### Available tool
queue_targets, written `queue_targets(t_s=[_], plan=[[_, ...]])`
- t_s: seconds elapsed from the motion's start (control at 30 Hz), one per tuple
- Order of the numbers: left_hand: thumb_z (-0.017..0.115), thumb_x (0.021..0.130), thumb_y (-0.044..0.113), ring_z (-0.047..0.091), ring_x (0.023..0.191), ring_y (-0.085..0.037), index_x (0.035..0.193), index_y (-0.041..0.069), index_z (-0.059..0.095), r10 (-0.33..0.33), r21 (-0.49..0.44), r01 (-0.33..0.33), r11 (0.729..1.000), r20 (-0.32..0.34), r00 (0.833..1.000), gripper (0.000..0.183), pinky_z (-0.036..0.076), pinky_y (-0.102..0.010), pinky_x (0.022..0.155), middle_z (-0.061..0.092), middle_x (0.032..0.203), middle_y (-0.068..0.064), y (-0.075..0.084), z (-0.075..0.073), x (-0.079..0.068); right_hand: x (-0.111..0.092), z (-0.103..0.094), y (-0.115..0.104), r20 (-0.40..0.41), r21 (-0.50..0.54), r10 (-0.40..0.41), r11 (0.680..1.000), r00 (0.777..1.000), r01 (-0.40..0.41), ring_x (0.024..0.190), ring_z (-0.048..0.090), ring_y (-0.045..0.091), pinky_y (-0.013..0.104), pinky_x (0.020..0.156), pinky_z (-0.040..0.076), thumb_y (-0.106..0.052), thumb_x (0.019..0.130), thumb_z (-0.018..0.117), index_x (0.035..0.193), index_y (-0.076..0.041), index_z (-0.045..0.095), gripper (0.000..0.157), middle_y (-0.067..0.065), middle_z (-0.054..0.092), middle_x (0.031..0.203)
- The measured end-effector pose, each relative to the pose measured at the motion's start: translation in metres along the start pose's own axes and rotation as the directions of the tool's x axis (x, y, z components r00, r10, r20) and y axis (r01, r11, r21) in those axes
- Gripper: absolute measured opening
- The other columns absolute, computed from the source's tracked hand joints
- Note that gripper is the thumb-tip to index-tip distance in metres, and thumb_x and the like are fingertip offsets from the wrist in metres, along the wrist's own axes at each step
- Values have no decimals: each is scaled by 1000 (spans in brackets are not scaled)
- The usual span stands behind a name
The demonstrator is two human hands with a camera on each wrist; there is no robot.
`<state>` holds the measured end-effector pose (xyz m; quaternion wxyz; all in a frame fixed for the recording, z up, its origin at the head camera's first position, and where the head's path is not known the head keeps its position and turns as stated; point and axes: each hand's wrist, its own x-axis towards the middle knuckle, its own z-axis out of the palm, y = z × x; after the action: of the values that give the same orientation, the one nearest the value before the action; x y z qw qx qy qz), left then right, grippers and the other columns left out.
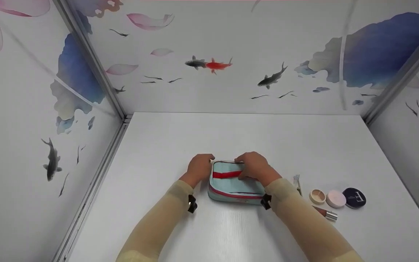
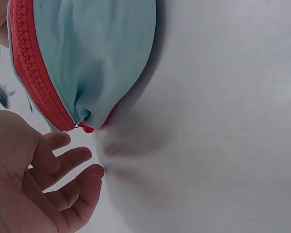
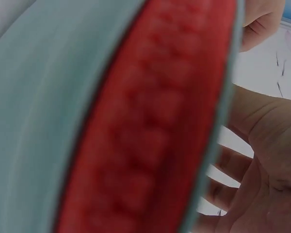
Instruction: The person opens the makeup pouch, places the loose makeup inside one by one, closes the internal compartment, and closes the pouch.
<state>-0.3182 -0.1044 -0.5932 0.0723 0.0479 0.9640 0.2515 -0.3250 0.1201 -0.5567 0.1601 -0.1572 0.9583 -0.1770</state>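
A light-blue zip pouch (image 1: 231,186) with red zipper trim and a red strap (image 1: 227,174) sits on the white table. Beside its far left corner is my left hand (image 1: 200,168). In the left wrist view that hand's fingers (image 2: 77,155) are loosely bent with nothing between them, close to the red zipper pull (image 2: 88,129). My right hand (image 1: 256,167) rests over the far right part of the pouch top, by the strap's right end. Seen from the right wrist, its fingers (image 3: 228,165) reach behind the pouch's edge, which hides their tips.
Right of the pouch lie an open beige compact (image 1: 317,196), a pink round case (image 1: 336,198) and a dark round lid (image 1: 355,198). A silver-ended tube (image 1: 331,215) and a small clear item (image 1: 296,181) lie near the right forearm. Printed panels wall the table in.
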Motion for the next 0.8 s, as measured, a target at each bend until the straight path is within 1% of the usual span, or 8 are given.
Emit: queue_targets(t_s=[0.07,0.2,0.3,0.37,0.47,0.63,0.7,0.8], plan=[[53,109,12,67,126,-31,135,6,71,2,-15,-2,1000,-2,1000,32,52,-48,111,74,131,-12,-2,0,0,1,1,-2,1,-7,15,1000,1000,-15,133,59,33,51,116,47,-18,83,92,137,-12,73,57,11,71,138],[54,108,11,68,123,-31,133,6,72,26,-47,-27,999,-13,1000,31,53,-48,109,75,128,-13,-4,0,2,4,1,-3,-4,-65,15,998,1000,-16,128,61,33,51,112,51,-19,82,93,130,-9,76,53,11,73,131],[53,108,11,67,125,-31,135,6,71,44,-80,-43,996,5,999,32,53,-48,110,74,130,-14,-3,0,5,8,1,-2,-7,-120,7,993,1000,-7,123,64,33,51,107,54,-21,81,94,126,-9,78,49,10,76,125],[53,109,11,66,127,-31,136,6,69,45,-105,-42,994,28,999,32,52,-48,111,73,132,-14,-2,0,7,10,0,-1,-6,-128,8,992,1000,-8,119,65,32,50,105,55,-21,81,94,123,-9,79,46,10,77,122],[52,109,10,65,130,-30,138,6,68,50,-133,-42,990,54,997,34,51,-47,113,71,136,-13,-2,-1,9,12,-1,0,2,-116,20,993,1000,-19,114,65,31,50,105,54,-22,81,94,120,-9,80,44,10,77,118],[54,107,6,64,129,-30,132,6,73,69,-175,-56,983,72,995,31,50,-47,114,73,132,-12,-5,-4,12,19,-1,-3,36,-88,62,994,997,-59,110,63,29,48,103,54,-22,79,96,117,-11,78,43,8,75,113],[55,106,4,64,129,-31,129,5,75,71,-182,-56,982,75,995,30,50,-47,114,73,131,-12,-7,-4,14,23,0,-5,55,-79,77,994,996,-73,107,62,28,46,101,55,-21,78,96,116,-12,78,44,7,74,111],[54,105,0,63,132,-32,129,5,75,81,-177,-65,982,85,993,32,48,-48,116,73,133,-13,-10,-4,17,26,0,-8,76,-83,80,994,994,-74,103,63,27,44,98,57,-20,77,97,114,-12,77,42,5,74,106]])
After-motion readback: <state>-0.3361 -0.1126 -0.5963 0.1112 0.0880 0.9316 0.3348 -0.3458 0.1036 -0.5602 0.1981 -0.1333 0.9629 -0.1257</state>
